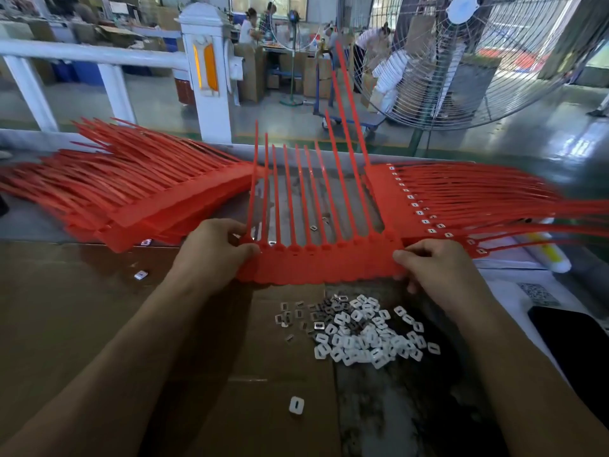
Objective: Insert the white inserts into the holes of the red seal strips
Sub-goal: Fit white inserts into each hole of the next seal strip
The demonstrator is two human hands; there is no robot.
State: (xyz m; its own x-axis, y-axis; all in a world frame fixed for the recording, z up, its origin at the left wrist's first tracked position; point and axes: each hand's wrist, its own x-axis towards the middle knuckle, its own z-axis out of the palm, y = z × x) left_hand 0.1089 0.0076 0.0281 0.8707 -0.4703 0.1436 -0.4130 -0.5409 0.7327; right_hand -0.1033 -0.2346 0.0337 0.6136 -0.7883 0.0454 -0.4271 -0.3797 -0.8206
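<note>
**noob:** While you're holding that, what step is it?

**me:** Positioning. My left hand (217, 249) and right hand (435, 268) pinch the red seal strip (316, 265) ends over the cardboard (82, 308). Holes look empty, I think. Next: free a hand, grab white inserts (359, 334).

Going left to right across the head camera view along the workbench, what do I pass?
Stack of red seal strips → left hand → held red seal strip sheet → right hand → black phone.

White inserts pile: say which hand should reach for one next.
Probably the right hand: it grips the red seal strip at its right end, and the pile of white inserts lies just below it, nearer than the left hand.
</note>
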